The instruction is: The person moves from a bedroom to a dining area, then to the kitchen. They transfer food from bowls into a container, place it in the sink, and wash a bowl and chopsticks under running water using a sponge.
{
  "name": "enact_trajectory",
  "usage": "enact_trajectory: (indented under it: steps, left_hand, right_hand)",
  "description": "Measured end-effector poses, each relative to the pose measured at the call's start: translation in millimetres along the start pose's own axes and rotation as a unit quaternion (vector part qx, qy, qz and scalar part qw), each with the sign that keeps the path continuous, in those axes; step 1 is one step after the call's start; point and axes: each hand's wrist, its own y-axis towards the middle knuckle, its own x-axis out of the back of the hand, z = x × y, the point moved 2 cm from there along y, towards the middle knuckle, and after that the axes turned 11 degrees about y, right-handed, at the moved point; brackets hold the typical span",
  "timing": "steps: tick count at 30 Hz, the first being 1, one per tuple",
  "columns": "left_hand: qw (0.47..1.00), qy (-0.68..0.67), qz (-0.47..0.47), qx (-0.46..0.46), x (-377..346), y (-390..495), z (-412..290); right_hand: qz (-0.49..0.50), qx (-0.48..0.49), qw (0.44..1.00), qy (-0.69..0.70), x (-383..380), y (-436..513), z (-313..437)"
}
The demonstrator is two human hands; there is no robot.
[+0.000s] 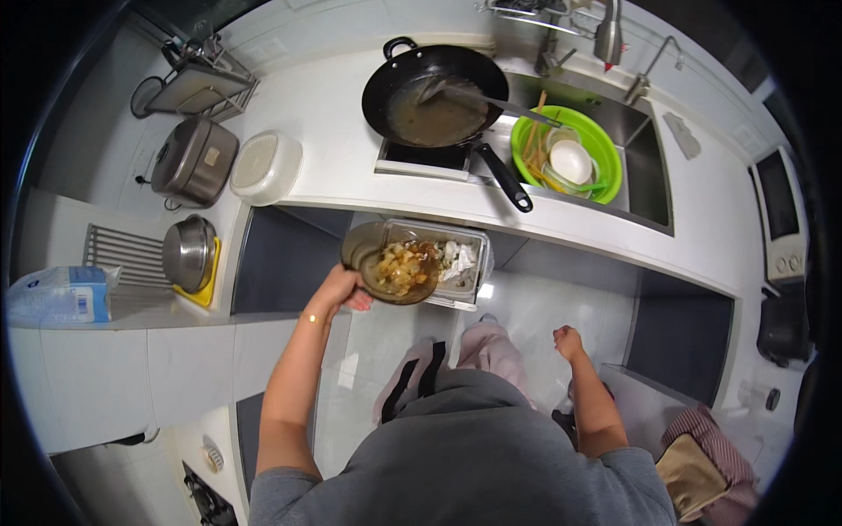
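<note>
My left hand (345, 289) grips the near left rim of a translucent brown bowl (360, 244). The bowl leans to the right, with pale and orange-brown food pieces (401, 266) lying towards its right side. Beneath and beside it stands a rectangular waste bin (485, 260) below the counter edge. Crumpled white waste (457, 258) shows inside the bin; the bowl covers the bin's left part. Off to the right, my right hand (568, 343) hangs over the floor with its fingers curled and no object visible in it.
On the counter, a black wok (378, 98) holds murky liquid and a metal ladle (490, 102); its handle (503, 177) juts past the front edge. A green basin (615, 164) with dishes sits in the sink (651, 177). A plastic tub (266, 167) and a rice cooker (197, 161) stand left.
</note>
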Motion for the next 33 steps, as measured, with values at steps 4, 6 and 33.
enact_trajectory:
  steps: [4, 6, 33]
  left_hand:
    - [0.988, 0.135, 0.009, 0.075, -11, 30, -43]
    - [0.980, 0.161, 0.027, 0.115, -13, 35, -52]
    - [0.972, 0.125, 0.061, 0.190, -4, 18, -65]
  right_hand:
    - [0.044, -0.014, 0.997, 0.061, -2, 11, 39]
    - [0.070, -0.023, 0.993, 0.088, -10, 14, 53]
    - [0.368, 0.511, 0.747, -0.214, -137, -12, 330]
